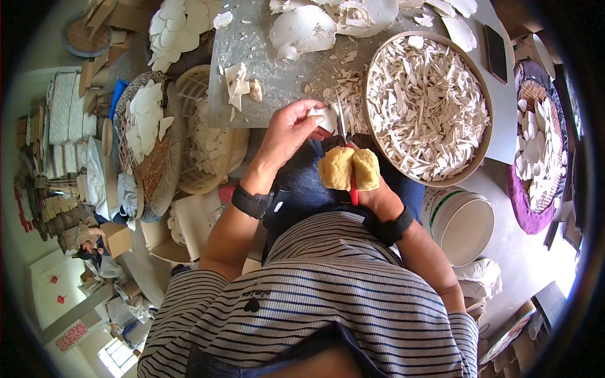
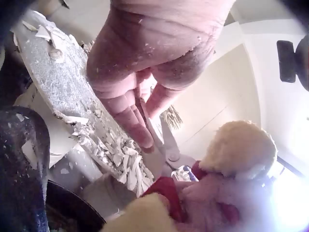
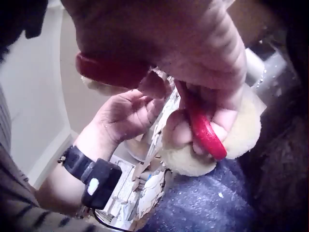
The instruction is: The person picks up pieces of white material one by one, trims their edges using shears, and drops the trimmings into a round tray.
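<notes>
My left hand pinches a thin, flat white piece between thumb and fingers, just over the table's near edge. My right hand grips scissors with red handles wrapped in fluffy yellow padding. The scissor blades point away from the body, right at the white piece. In the left wrist view the blades lie close to the left fingertips. The right fingers pass through the handle loops in the right wrist view.
A round tray heaped with white strips stands right of the scissors on the grey table. Larger white sheets and a dark phone lie farther back. Beside the legs are a white bucket and a yellow basket.
</notes>
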Available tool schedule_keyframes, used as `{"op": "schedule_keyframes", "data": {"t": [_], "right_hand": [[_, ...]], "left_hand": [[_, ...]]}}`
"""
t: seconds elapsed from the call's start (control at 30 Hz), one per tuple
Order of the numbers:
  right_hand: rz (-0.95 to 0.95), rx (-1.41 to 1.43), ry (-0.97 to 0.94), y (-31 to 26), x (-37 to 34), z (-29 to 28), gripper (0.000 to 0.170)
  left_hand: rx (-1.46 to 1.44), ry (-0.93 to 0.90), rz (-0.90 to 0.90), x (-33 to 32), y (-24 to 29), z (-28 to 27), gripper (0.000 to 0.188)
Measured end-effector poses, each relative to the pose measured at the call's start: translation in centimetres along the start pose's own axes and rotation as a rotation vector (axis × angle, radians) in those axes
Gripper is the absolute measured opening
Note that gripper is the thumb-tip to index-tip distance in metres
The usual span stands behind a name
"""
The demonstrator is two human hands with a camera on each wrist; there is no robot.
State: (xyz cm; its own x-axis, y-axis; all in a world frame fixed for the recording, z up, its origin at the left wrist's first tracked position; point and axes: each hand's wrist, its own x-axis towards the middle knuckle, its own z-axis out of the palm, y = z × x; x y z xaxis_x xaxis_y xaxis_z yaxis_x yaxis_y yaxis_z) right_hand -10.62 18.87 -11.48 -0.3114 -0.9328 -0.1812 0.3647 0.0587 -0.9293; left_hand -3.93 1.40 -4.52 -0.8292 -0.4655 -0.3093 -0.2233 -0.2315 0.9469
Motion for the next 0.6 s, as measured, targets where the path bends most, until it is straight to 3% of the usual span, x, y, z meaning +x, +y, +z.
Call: {"op": "schedule_keyframes", "data": {"t": [0.03, 0.1, 0.23, 0.3, 0.4, 0.47, 0.6], "right_hand": [[-0.129, -0.264, -0.027, 0.2, 0.2, -0.4, 0.029], [-0.177, -0.480, -0.043, -1.3, 0.2, -0.4, 0.029], [-0.212, -0.323, -0.014, -0.5, 0.1, -0.2, 0.025], [-0.158, -0.216, 0.016, -3.7, -0.2, 0.9, 0.022], [-0.203, -0.487, -0.010, -2.6, -0.4, 0.3, 0.018], [-0.099, -0.199, 0.004, -2.7, -0.7, 0.6, 0.013], [-0.001, 0.797, -0.152, -0.2, -0.7, 0.5, 0.029]], "left_hand": [[0.017, -0.038, 0.003, -0.1, 0.0, -0.1, 0.028], [-0.006, 0.042, 0.038, -0.1, 0.4, 0.2, 0.029], [-0.223, 0.285, 0.136, 0.0, -0.6, 1.7, 0.027], [-0.255, 0.335, 0.114, 0.0, -0.8, 2.1, 0.028], [-0.236, 0.335, 0.029, 0.1, -0.7, 1.8, 0.029], [-0.244, 0.338, -0.018, 0.3, -0.5, 1.7, 0.030], [-0.268, 0.329, -0.083, 0.6, -0.5, 1.5, 0.033]]}}
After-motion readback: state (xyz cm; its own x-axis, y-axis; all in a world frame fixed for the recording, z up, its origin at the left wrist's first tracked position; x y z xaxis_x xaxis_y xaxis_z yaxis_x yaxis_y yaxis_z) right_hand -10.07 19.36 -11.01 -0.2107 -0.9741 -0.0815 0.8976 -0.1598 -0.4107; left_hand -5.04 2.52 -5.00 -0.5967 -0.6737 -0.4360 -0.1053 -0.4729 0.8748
